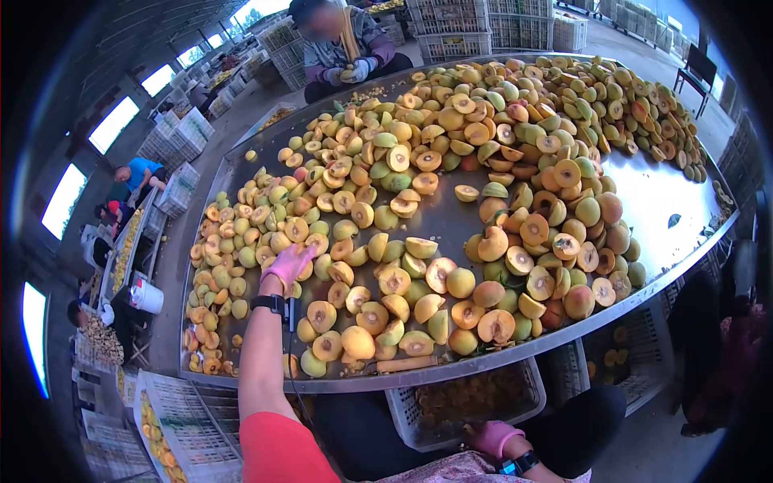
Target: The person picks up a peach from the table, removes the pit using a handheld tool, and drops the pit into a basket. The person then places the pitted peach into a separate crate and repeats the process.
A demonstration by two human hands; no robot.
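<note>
My left hand [291, 264], in a pink glove, reaches out over the halved yellow peaches [394, 281] heaped on the metal table [439, 213]. Its fingers are stretched out against fruit at the left of the heap; I see nothing held in them. Low in the view, my right hand [493, 439], also in a pink glove, rests above my lap beside a plastic basket [527, 394] of brownish scraps. Its fingers look curled, and whatever they hold is too small or hidden to name. A pale wooden stick-like piece [405, 365] lies by the table's near edge.
Across the table sits a person with gloved hands [354, 71] together. Stacked crates [451, 28] stand behind. Another crate [636, 354] is under the table at right. Other people work at a long table [129, 241] on the left, near a white bucket [146, 295].
</note>
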